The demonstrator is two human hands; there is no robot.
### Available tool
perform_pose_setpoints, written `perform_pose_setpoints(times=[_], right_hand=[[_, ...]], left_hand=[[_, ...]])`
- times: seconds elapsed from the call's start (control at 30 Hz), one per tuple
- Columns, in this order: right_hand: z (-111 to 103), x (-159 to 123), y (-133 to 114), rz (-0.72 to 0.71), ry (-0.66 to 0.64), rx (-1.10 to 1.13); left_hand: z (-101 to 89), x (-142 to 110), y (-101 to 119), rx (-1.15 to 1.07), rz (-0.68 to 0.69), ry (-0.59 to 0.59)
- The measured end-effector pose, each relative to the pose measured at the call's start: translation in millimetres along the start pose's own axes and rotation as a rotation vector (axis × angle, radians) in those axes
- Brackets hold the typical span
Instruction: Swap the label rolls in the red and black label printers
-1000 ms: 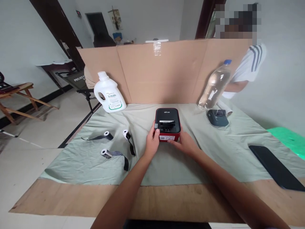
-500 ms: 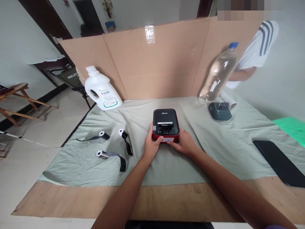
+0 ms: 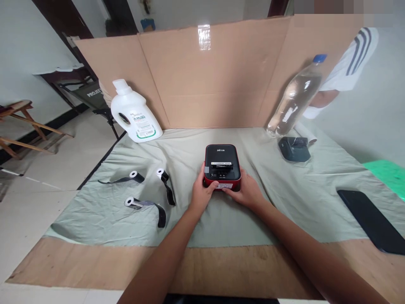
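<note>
A small label printer [image 3: 222,156], black on top and red around its base, sits on the cloth at the middle of the table. Its top has a slot with a white sticker above it. My left hand [image 3: 203,192] grips the near left corner, thumb on the front face. On the near right corner my right hand [image 3: 246,190] holds it likewise, thumb tip at the front label. The fingers along both sides are partly hidden. To the left lie three small black rolls with white cores, a back one [image 3: 137,176], a right one [image 3: 163,176] and a front one [image 3: 134,203], their tails unrolled.
A white detergent jug [image 3: 136,112] and a clear bottle with a blue cap [image 3: 295,99] lean against the cardboard screen [image 3: 218,84]. Near the bottle sits a dark plastic-wrapped device [image 3: 294,149]. A black phone [image 3: 373,219] lies at right. Someone's striped sleeve [image 3: 360,59] shows behind.
The camera view has shifted slightly. Both hands keep their hold on the printer, which stays in place on the cloth.
</note>
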State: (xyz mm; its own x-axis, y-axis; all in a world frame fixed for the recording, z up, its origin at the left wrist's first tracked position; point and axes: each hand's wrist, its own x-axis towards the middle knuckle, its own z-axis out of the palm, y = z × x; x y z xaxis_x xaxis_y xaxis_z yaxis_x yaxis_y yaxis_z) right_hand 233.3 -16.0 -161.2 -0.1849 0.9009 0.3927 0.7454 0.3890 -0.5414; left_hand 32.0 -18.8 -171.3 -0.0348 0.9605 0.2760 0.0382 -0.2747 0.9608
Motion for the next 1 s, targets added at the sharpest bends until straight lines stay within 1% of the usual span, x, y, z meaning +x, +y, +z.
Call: perform_pose_setpoints(times=[0.1,0.2,0.3,0.37,0.43,0.47,0.53,0.6,0.67,0.8,0.83,0.87,0.97,1.0], right_hand=[[2.7,-3.9,3.0,0.017,0.096,0.102],[4.4,-7.7,4.7,-0.053,0.186,0.17],[1.2,-8.4,1.7,-0.184,0.294,0.16],[-2.8,-7.0,-2.3,-0.312,0.362,0.119],[-6.7,-5.5,-7.2,-0.451,0.395,0.08],[-8.2,-5.3,-10.2,-0.506,0.388,0.065],[-9.8,-6.9,-18.1,-0.579,0.322,0.031],[-8.7,-12.5,-29.5,-0.652,0.218,-0.01],[-4.4,-22.4,-45.1,-0.764,0.148,-0.017],[10.6,-47.0,-85.4,-0.976,0.148,0.132],[13.6,-52.0,-96.8,-1.024,0.089,0.185],[15.4,-56.2,-108.4,-1.074,-0.019,0.235],[10.2,-67.2,-144.3,-1.191,-0.424,0.334],[5.0,-72.1,-156.1,-1.214,-0.523,0.346]], left_hand=[[1.2,0.0,2.5,0.001,-0.018,0.018],[2.3,-0.3,2.4,-0.002,-0.026,0.04],[2.6,-1.6,1.3,0.006,-0.012,0.053],[2.2,-2.9,1.9,0.019,0.004,0.067],[1.4,-4.1,4.3,0.058,0.041,0.083],[0.9,-4.6,6.0,0.091,0.072,0.092],[0.0,-5.2,9.9,0.172,0.14,0.109],[-0.4,-5.4,12.9,0.245,0.194,0.131],[-0.3,-5.4,14.0,0.28,0.23,0.142],[0.9,-4.8,11.0,0.269,0.278,0.137],[1.1,-4.6,10.0,0.261,0.279,0.136],[1.2,-4.5,9.3,0.252,0.274,0.134],[0.7,-3.9,8.9,0.223,0.233,0.118],[0.3,-3.7,9.4,0.214,0.219,0.11]])
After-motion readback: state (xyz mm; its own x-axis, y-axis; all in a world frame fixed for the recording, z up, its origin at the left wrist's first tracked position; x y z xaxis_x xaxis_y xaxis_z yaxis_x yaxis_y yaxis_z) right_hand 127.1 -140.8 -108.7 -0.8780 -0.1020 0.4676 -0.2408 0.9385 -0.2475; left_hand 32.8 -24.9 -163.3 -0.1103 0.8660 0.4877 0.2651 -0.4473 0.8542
